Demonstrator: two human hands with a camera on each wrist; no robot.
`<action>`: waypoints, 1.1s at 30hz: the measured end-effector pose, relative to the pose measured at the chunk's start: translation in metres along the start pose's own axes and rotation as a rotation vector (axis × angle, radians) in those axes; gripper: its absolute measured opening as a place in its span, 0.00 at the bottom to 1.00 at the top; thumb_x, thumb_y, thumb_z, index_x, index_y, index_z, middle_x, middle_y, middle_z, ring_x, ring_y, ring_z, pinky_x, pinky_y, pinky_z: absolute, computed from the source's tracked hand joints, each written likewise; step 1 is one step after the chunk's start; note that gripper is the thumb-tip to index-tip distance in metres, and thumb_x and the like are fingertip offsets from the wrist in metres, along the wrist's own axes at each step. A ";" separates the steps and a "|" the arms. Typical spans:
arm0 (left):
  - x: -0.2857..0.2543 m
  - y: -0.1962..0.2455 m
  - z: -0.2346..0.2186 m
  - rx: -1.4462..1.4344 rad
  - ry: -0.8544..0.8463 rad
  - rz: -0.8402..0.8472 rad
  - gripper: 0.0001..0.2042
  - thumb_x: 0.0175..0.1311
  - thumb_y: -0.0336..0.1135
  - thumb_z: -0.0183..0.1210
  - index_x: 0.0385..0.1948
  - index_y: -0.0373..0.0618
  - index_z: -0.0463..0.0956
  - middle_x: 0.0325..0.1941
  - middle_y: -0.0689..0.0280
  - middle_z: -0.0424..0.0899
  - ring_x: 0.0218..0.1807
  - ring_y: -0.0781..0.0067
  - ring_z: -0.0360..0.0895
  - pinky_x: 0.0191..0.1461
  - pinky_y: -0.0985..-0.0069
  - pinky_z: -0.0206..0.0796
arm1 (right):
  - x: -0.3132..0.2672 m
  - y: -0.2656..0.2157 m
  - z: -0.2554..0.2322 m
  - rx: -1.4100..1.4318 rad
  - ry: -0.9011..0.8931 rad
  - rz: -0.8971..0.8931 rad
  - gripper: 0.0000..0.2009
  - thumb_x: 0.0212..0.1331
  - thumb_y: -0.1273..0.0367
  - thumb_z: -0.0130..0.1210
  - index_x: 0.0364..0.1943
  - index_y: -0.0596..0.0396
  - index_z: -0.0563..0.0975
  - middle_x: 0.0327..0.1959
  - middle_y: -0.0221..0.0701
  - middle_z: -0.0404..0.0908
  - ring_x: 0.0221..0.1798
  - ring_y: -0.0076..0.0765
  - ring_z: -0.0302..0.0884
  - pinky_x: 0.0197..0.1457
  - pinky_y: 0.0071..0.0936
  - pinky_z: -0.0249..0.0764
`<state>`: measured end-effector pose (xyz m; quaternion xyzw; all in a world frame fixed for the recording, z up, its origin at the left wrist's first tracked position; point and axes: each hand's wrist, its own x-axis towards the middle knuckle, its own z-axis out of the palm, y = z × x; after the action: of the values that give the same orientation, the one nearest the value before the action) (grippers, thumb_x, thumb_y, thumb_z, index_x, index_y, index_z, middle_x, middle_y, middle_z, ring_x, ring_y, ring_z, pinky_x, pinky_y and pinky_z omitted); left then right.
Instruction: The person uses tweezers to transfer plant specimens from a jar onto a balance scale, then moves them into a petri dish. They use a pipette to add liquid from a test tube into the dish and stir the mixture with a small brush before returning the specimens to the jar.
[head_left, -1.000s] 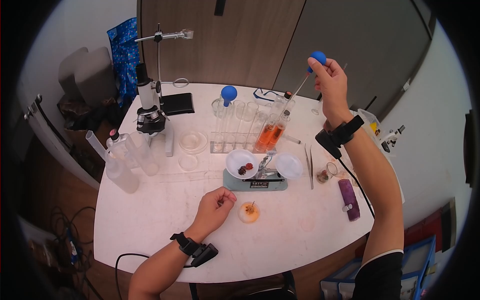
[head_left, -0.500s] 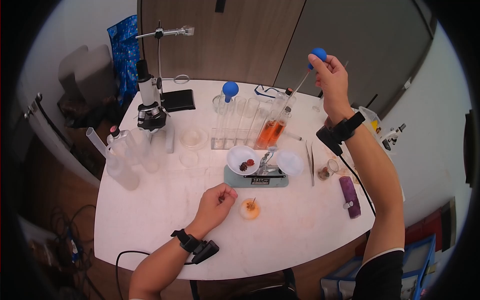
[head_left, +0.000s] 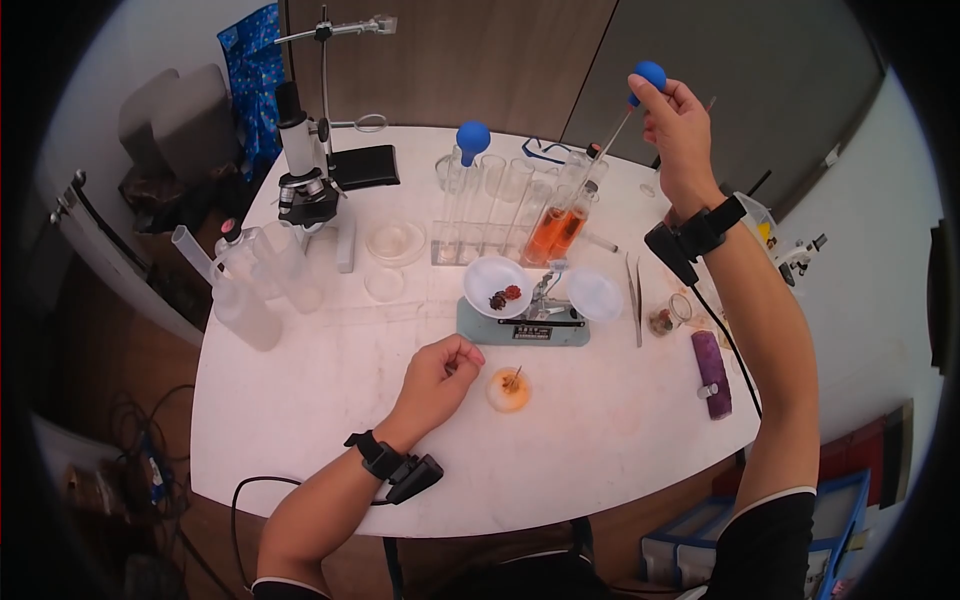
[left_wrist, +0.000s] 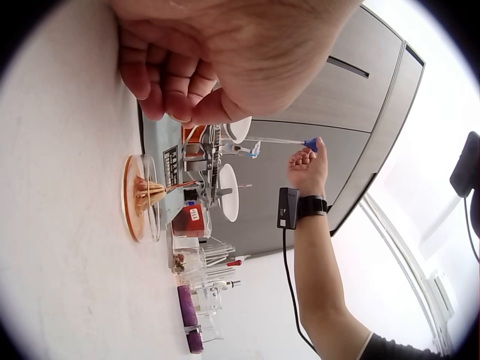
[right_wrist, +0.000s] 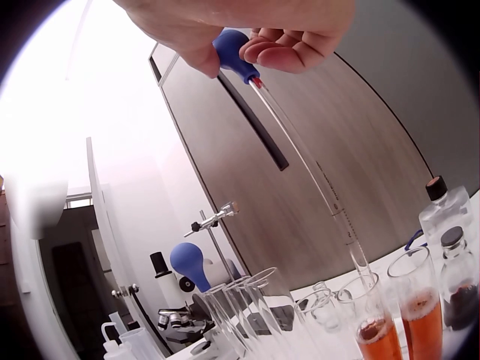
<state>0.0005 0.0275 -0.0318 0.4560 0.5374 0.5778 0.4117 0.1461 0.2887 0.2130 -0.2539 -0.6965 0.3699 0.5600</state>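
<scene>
High over the back of the table, my right hand pinches the blue rubber bulb of a glass pipette between thumb and fingers. The pipette slants down to the mouth of a test tube with orange-red liquid; a second tube of the same liquid stands beside it. My left hand rests at the table with fingers loosely curled and nothing held. Just right of it lies a small round dish with an orange-stained piece. Behind is a balance, with dark and red bits on its left pan.
A rack holds glass tubes, one bearing another blue bulb. Left are a microscope, a stand and plastic bottles. Tweezers, a small jar and a purple roll lie at right.
The head view has shifted, so the table and both hands sit higher in it. My right hand keeps its pinch on the pipette bulb; the left hand stays beside the dish.
</scene>
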 end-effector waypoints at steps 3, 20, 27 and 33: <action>0.000 0.004 0.000 0.002 -0.001 -0.017 0.04 0.63 0.26 0.54 0.32 0.39 0.78 0.26 0.73 0.78 0.28 0.88 0.68 0.33 0.85 0.62 | 0.003 0.004 -0.001 -0.008 0.015 0.011 0.19 0.53 0.59 0.69 0.41 0.57 0.76 0.25 0.21 0.77 0.23 0.10 0.63 0.26 0.13 0.59; 0.000 0.004 0.001 -0.014 -0.007 -0.025 0.03 0.63 0.26 0.55 0.32 0.39 0.78 0.27 0.73 0.78 0.28 0.88 0.68 0.33 0.85 0.61 | 0.005 0.011 0.001 -0.088 -0.013 0.067 0.22 0.51 0.57 0.70 0.43 0.56 0.77 0.28 0.19 0.76 0.27 0.11 0.64 0.29 0.15 0.59; 0.000 0.003 0.001 -0.010 -0.002 -0.019 0.03 0.63 0.27 0.55 0.32 0.39 0.78 0.27 0.74 0.78 0.28 0.88 0.68 0.33 0.86 0.61 | 0.003 0.012 -0.001 -0.103 -0.042 0.107 0.24 0.49 0.56 0.71 0.43 0.56 0.75 0.29 0.19 0.74 0.28 0.12 0.64 0.28 0.14 0.58; 0.001 0.002 0.000 -0.001 -0.009 -0.031 0.03 0.63 0.27 0.55 0.32 0.39 0.77 0.27 0.74 0.78 0.28 0.88 0.67 0.34 0.86 0.61 | 0.002 0.010 -0.001 -0.089 -0.052 0.121 0.23 0.49 0.56 0.71 0.41 0.55 0.74 0.26 0.18 0.72 0.26 0.11 0.63 0.28 0.14 0.58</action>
<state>0.0003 0.0278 -0.0298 0.4500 0.5423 0.5694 0.4233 0.1461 0.2963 0.2058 -0.3105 -0.7099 0.3782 0.5066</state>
